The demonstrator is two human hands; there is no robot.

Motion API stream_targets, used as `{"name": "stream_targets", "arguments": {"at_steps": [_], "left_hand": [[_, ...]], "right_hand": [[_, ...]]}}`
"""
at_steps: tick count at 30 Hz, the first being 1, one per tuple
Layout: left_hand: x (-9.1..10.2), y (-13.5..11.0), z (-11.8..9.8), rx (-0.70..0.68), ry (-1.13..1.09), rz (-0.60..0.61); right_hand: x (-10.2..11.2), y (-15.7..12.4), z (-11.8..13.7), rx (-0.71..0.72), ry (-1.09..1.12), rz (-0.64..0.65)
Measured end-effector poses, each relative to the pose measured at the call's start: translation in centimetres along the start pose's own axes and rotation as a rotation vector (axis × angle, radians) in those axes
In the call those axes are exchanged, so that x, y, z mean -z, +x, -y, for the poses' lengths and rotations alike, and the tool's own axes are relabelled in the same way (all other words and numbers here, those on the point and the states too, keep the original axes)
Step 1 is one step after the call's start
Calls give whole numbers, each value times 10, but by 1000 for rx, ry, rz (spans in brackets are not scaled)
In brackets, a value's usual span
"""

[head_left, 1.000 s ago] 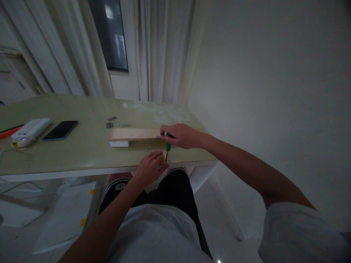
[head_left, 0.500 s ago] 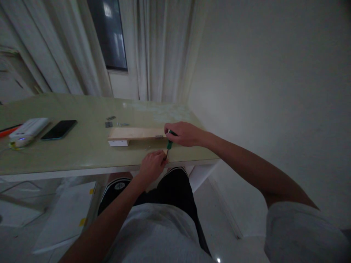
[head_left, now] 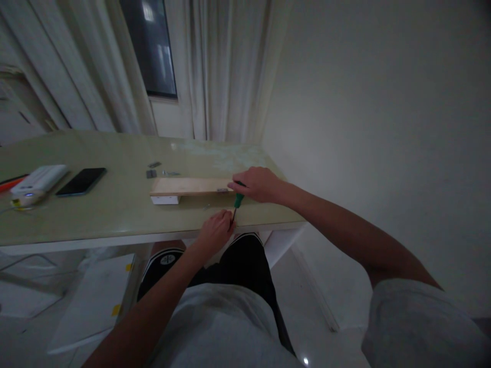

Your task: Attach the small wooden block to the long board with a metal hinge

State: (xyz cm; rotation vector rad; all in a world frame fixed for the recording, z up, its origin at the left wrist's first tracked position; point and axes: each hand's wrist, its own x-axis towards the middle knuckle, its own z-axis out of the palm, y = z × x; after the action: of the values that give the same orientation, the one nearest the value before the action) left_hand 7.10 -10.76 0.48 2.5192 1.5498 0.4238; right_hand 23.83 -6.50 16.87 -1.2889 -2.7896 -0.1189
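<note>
Right hand (head_left: 258, 184) grips green-handled screwdriver (head_left: 238, 200) upright | left hand (head_left: 215, 231) closed, pinching its tip | pale wooden plank (head_left: 187, 186) beside, on cream surface (head_left: 115, 204)

A green-handled screwdriver (head_left: 238, 201) stands tilted near the front edge of the bench (head_left: 95, 214), its handle gripped in the right hand (head_left: 256, 184) and its dark shaft slanting down to the left hand (head_left: 215, 230). Just behind, a pale wooden board (head_left: 187, 186) lies flat, its left end on a white block (head_left: 165, 200).
</note>
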Motion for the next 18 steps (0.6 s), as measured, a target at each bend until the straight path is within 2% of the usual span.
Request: {"name": "stream_targets", "arguments": {"at_steps": [4, 9, 11, 14, 16, 18], "left_hand": [[-3, 2, 0, -15, 8, -8], [0, 4, 14, -73, -47, 0], [3, 4, 19, -113, -74, 6], [5, 4, 22, -128, -85, -1], [3, 3, 20, -114, -77, -7], [1, 2, 17, -98, -63, -10]], "right_hand": [[4, -3, 2, 155, 46, 60], [2, -2, 3, -38, -29, -14], [1, -1, 4, -23, -29, -7], [2, 0, 7, 95, 16, 34], [1, 0, 8, 63, 18, 18], [0, 1, 7, -43, -10, -20]]}}
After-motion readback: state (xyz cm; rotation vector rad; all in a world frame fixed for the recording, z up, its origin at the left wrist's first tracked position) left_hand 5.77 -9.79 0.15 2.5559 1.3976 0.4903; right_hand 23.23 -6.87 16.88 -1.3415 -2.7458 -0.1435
